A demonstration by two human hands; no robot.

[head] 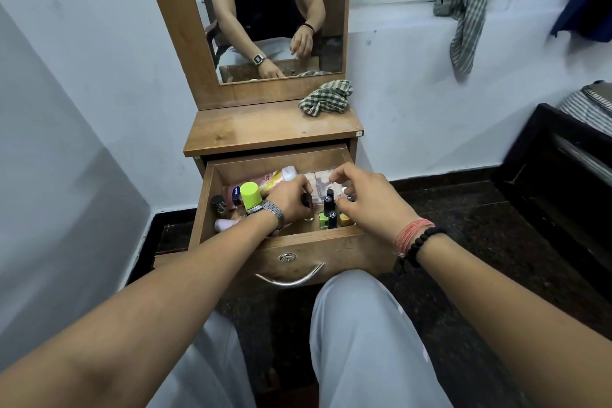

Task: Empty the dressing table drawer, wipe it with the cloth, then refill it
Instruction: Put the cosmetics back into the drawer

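Observation:
The wooden drawer (314, 247) of the dressing table is pulled out and holds several cosmetics. Among them are a lime-capped bottle (250, 195), pink packets (273, 179) at the back and dark-capped nail polish bottles (329, 209) standing near the front. My left hand (289, 200) is inside the drawer and grips a small clear bottle with a dark cap (308, 205). My right hand (367, 200) hovers over the right side, its curled fingers pinching a small dark-capped bottle (350, 198). A checked cloth (326, 98) lies crumpled on the table top.
The mirror (265, 10) above the table top (258, 126) reflects my arms. A second checked cloth (467, 10) hangs from the window sill. Dark furniture (563, 182) stands at the right. My knees are close under the drawer handle (291, 278).

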